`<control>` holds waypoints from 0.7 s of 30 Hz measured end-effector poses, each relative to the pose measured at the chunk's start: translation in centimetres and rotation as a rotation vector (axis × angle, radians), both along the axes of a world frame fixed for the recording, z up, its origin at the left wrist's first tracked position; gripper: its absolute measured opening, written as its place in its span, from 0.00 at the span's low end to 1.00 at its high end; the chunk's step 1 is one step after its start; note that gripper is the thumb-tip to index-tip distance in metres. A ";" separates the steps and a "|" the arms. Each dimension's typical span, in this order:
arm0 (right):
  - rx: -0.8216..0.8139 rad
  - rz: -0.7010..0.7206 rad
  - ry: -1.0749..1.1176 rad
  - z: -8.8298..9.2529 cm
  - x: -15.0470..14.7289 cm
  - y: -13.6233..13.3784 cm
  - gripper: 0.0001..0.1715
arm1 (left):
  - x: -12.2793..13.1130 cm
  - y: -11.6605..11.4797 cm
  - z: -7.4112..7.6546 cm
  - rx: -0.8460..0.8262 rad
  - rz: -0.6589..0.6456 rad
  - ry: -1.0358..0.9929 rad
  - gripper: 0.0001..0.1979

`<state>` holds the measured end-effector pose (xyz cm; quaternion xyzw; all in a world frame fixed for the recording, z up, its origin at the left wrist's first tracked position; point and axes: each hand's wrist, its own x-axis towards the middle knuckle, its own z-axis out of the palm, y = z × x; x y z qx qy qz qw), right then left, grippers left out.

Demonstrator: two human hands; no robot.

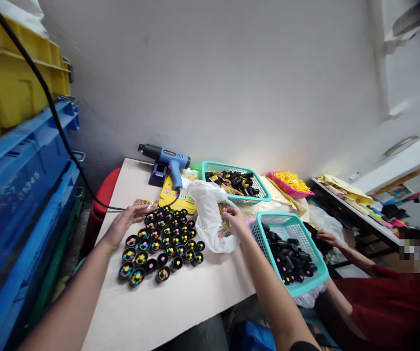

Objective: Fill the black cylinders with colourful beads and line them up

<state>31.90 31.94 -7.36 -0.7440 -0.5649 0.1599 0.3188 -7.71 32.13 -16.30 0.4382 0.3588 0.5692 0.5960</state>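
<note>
My left hand (124,225) lies open on the pale table top (151,307), fingertips almost at a cluster of several black cups (161,243) filled with small multicoloured pieces. My right hand (236,220) is at the mouth of a white plastic bag (208,229), next to a colourful printed packet strip (224,222) inside it. Whether those fingers grip the strip, I cannot tell. Just right of that hand, a teal basket (286,258) holds black cylinders.
A blue heat gun (169,160) stands at the table's back, its cord running forward. Behind it are another teal basket (235,183) and a pink tray (290,186) of yellow pieces. Stacked blue and yellow crates (20,146) stand left. A co-worker's hand (327,238) reaches in at right.
</note>
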 end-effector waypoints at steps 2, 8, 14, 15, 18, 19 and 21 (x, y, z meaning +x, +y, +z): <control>0.066 0.041 0.062 0.9 -0.4 -1.1 0.18 | 0.0 -0.1 0.0 -0.001 0.005 0.000 0.29; 0.107 0.249 0.219 2.2 -4.6 -6.3 0.20 | 0.0 -0.1 -0.1 0.002 0.002 0.004 0.31; -0.029 0.482 0.229 -0.2 -11.7 -10.2 0.10 | 0.1 0.0 -0.1 0.011 0.003 0.001 0.31; -0.042 0.526 0.190 -0.6 -12.6 -10.4 0.09 | 0.1 0.0 -0.1 0.014 0.003 0.001 0.31; -0.006 0.667 -0.051 -1.0 -14.4 -10.6 0.06 | 0.1 -0.1 -0.1 0.025 0.004 0.001 0.31; 0.024 0.708 -0.156 -1.0 -14.8 -10.6 0.07 | 0.2 -0.1 -0.1 0.027 0.004 0.000 0.31; 0.067 0.777 -0.362 -0.7 -15.4 -10.6 0.08 | 0.2 -0.2 -0.1 0.029 0.006 -0.002 0.31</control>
